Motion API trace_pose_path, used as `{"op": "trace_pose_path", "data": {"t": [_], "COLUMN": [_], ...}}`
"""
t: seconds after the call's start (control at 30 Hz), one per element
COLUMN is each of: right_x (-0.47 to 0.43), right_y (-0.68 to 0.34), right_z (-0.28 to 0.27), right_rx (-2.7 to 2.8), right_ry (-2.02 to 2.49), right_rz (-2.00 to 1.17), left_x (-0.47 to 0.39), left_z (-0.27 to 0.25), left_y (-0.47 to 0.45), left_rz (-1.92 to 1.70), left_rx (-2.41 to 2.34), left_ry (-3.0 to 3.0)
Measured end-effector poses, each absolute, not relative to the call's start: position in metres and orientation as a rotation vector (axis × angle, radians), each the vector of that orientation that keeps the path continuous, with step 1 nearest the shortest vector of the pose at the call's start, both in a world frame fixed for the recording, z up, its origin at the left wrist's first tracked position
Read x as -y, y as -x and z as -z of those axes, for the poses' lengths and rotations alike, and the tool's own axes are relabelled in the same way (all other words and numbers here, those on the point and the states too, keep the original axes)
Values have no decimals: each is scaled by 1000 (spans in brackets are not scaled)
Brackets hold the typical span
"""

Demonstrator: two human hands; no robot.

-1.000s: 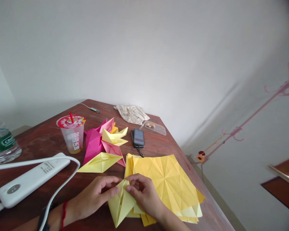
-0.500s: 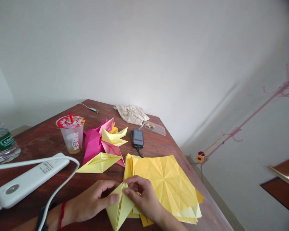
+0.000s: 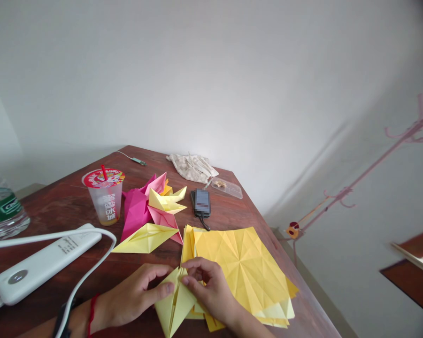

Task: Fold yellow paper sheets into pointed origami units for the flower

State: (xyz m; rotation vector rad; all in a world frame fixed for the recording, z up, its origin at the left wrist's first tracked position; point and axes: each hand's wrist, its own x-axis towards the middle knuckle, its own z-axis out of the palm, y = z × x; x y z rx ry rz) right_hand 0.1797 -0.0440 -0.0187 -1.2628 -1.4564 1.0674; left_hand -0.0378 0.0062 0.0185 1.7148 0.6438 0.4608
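A pale yellow folded paper (image 3: 174, 305), diamond-shaped with a split down its middle, is held between both hands near the table's front edge. My left hand (image 3: 137, 293) grips its left side, the thumb lying on the upper face. At the top right of the fold, my right hand (image 3: 211, 288) pinches the paper between thumb and fingers. Close by on the right is a stack of creased yellow paper sheets (image 3: 241, 263), partly under my right forearm. Just beyond my left hand lies a pale yellow folded paper boat shape (image 3: 148, 238).
Pink and yellow origami pieces (image 3: 135, 209) lie beyond the hands, beside a plastic drink cup (image 3: 107, 202). A white power strip (image 3: 45, 263) with its cable and a water bottle (image 3: 5, 213) stand left. A phone (image 3: 201, 203), cloth (image 3: 192, 167) and clear plastic lid (image 3: 228, 188) are farther back.
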Motion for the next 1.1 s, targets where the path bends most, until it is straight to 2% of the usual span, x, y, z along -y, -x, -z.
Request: {"op": "trace_pose_path", "data": {"t": [0.6, 1.1], "right_x": [40, 31], "right_y": [-186, -190], "right_z": [22, 4], "right_rx": [1322, 1042], "right_ry": [1188, 1056], "right_rz": [-1013, -739], "left_x": [-13, -24], "left_z": [-9, -14], "left_y": [36, 38], "left_rz": [-609, -984], "left_rx": [-719, -721], "left_ry": [-1588, -968]}}
